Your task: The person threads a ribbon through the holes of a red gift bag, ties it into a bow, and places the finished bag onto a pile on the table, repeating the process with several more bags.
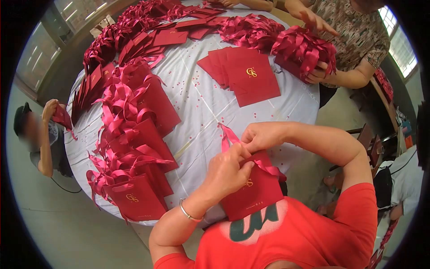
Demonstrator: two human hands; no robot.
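Observation:
A red paper gift bag [253, 195] with gold lettering lies against the table's near edge, close to my red shirt. At its top, my left hand [226, 172], with a bracelet on the wrist, is closed in a pinch on the pink-red ribbon [230, 133]. My right hand [264, 136] meets it from the other side, fingers also pinched on the ribbon. One ribbon loop sticks up beyond the hands, and another length trails to the right over the bag. The fingertips partly hide where the ribbon joins the bag.
On the white-covered round table [192, 112] lie a stack of flat red bags [253, 76], rows of ribboned bags [139, 197] at left and further piles [251, 31] behind. A co-worker's hands [318, 71] hold ribboned bags at right; another person [42, 139] sits at left.

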